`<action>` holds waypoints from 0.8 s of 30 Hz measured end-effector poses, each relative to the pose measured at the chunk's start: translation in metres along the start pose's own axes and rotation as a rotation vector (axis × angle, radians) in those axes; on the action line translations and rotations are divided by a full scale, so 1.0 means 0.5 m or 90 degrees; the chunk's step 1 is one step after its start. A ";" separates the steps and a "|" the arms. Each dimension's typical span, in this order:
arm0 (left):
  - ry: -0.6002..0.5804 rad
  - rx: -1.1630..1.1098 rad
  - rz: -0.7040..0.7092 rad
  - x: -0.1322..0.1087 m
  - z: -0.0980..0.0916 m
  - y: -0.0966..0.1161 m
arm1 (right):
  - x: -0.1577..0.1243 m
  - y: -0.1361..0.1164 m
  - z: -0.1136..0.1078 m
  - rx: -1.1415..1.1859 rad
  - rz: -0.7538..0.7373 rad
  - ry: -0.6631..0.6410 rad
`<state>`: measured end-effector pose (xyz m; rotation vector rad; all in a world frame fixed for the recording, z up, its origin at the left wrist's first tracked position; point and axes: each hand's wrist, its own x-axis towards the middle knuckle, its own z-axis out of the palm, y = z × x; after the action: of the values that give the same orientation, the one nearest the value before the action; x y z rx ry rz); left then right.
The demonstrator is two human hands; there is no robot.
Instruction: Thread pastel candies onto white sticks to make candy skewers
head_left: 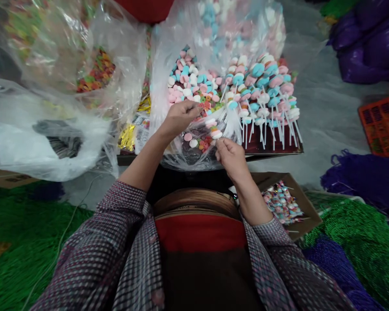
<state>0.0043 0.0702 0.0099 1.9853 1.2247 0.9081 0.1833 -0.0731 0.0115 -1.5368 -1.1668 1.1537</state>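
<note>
My right hand (231, 156) is closed, thumb against fingers, at the lower end of a candy skewer (216, 132) threaded with marshmallows and a gummy ring; its stick is mostly hidden by the fingers. Pinched together, the fingers of my left hand (183, 115) touch a heap of red gummy rings (205, 105); whether one is between the fingertips is hard to make out. Pink, white and blue marshmallows (184, 82) lie loose behind the hands on clear plastic. Below them, a few marshmallows and red gummies (205, 144) rest in a fold of the plastic bag (194, 162).
Several finished candy skewers (262, 97) are stacked at the table's right, sticks toward me. Large bags of gummy rings (97, 71) stand at left, beside gold twist ties (127, 137). A carton (306, 207) of wrapped candies sits low right. An orange crate (382, 125) is farther right.
</note>
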 end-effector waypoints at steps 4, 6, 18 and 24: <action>0.003 0.014 0.019 -0.012 0.008 -0.001 | 0.000 -0.003 0.003 -0.009 -0.004 0.001; 0.013 0.020 0.022 -0.012 0.015 -0.006 | -0.002 -0.001 0.002 -0.011 -0.011 0.003; 0.015 0.116 0.097 -0.023 0.033 -0.008 | -0.004 -0.002 0.002 -0.025 -0.006 0.009; 0.029 0.067 0.060 -0.039 0.038 0.023 | -0.009 -0.001 0.004 0.020 0.020 0.010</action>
<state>0.0189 0.0453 0.0040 2.1304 1.2363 0.9579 0.1806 -0.0771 0.0123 -1.5422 -1.1122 1.1727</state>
